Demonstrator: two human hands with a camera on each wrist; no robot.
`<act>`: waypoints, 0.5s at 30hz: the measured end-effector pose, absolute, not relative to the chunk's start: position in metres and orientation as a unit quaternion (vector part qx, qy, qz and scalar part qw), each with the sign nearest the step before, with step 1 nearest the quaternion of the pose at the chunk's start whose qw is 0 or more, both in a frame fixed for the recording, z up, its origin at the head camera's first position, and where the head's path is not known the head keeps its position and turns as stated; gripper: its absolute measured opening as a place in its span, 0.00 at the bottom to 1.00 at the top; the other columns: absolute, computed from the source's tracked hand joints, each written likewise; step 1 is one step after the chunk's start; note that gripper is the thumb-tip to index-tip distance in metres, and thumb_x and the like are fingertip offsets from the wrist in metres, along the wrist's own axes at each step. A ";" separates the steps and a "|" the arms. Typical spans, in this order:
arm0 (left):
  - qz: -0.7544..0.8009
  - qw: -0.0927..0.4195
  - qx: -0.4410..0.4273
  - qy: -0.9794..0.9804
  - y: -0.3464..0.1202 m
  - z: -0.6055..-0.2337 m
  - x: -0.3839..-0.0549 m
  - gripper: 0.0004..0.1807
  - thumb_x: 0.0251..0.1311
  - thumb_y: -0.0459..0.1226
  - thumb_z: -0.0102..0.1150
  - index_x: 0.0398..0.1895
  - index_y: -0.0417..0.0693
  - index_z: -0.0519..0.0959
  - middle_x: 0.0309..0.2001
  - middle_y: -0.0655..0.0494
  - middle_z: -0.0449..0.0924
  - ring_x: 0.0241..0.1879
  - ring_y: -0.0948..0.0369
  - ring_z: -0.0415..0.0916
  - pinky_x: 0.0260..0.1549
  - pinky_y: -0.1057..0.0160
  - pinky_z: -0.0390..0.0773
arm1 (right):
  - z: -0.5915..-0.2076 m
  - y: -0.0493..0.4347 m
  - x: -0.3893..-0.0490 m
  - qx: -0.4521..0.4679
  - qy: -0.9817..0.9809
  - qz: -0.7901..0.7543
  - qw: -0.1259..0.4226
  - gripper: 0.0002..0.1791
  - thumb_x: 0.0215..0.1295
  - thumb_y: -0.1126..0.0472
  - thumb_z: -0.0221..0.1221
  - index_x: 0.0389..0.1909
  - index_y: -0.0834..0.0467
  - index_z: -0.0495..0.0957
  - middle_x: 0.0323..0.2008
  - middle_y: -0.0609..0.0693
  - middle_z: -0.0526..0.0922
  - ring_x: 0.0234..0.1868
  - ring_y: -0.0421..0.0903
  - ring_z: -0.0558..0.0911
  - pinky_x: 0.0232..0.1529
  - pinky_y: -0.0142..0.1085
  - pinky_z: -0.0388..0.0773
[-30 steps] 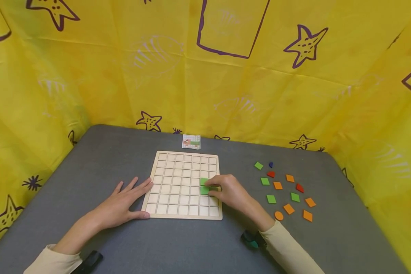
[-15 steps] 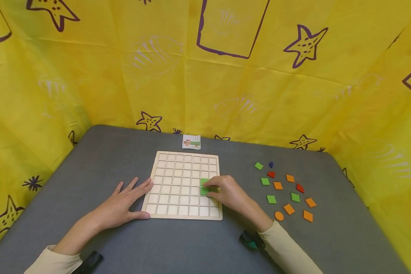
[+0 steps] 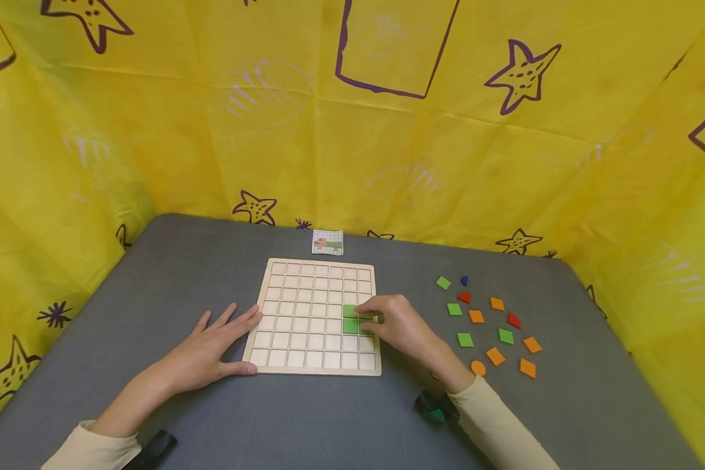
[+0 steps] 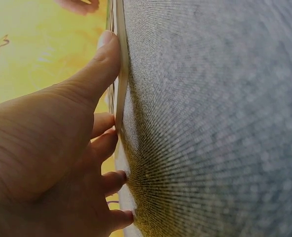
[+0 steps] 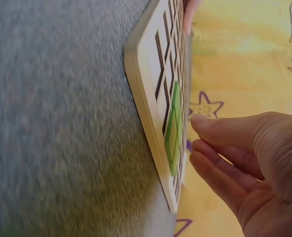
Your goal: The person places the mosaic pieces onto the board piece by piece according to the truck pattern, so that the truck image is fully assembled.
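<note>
Seems to be seating green tiles [image 3: 350, 326] at three o'clock on the board [image 3: 311, 374]. Holds right fingers [image 3: 377, 303] apart over them, perhaps lightly touching. Rests spread left fingers [image 3: 241, 324] against nine o'clock. Likely calls next for a loose tile [image 3: 454, 309] farther toward three.

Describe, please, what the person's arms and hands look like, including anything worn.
Both the left sleeve and right sleeve are plain cream. The left hand and right hand show no glove or ring. A black device sits by each sleeve, the right one with a green patch.
</note>
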State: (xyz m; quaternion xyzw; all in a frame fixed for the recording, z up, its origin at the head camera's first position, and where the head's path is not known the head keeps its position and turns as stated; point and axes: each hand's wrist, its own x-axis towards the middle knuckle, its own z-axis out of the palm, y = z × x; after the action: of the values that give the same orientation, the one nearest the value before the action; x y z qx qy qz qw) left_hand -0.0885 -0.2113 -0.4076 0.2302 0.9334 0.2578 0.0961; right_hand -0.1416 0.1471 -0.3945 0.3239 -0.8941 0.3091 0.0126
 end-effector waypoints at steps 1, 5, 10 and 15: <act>0.258 0.096 0.230 0.933 -0.211 -0.408 -0.088 0.54 0.50 0.65 0.61 0.76 0.49 0.57 0.76 0.49 0.54 0.73 0.35 0.42 0.63 0.27 0.37 | -0.393 0.149 -0.142 0.322 -0.896 0.306 0.013 0.14 0.54 0.69 0.71 0.44 0.62 0.86 0.40 0.51 0.88 0.40 0.46 0.86 0.42 0.39 0.83; 0.260 0.096 0.229 0.933 -0.211 -0.407 -0.088 0.53 0.50 0.65 0.62 0.76 0.49 0.58 0.76 0.49 0.53 0.74 0.35 0.42 0.63 0.27 0.37 | -0.391 0.157 -0.144 0.317 -0.897 0.309 0.019 0.15 0.53 0.70 0.71 0.44 0.63 0.86 0.40 0.53 0.88 0.39 0.48 0.86 0.42 0.41 0.83; 0.261 0.097 0.227 0.933 -0.211 -0.407 -0.088 0.54 0.50 0.64 0.62 0.76 0.49 0.58 0.76 0.49 0.53 0.74 0.35 0.41 0.63 0.28 0.36 | -0.390 0.170 -0.150 0.300 -0.899 0.317 0.035 0.15 0.52 0.72 0.71 0.43 0.64 0.86 0.40 0.55 0.87 0.41 0.49 0.87 0.43 0.40 0.83; 0.260 0.098 0.225 0.934 -0.210 -0.407 -0.088 0.54 0.50 0.65 0.62 0.76 0.50 0.57 0.76 0.49 0.53 0.74 0.35 0.41 0.63 0.28 0.36 | -0.390 0.188 -0.159 0.281 -0.905 0.312 0.064 0.16 0.52 0.72 0.71 0.43 0.65 0.86 0.40 0.55 0.87 0.41 0.50 0.86 0.43 0.40 0.83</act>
State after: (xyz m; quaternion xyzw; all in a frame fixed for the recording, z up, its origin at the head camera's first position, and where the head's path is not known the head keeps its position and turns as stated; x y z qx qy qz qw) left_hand -0.0884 -0.2104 -0.4073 0.2252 0.9340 0.2597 0.0977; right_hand -0.1585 0.1884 -0.3903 0.2810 -0.9055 0.3116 0.0642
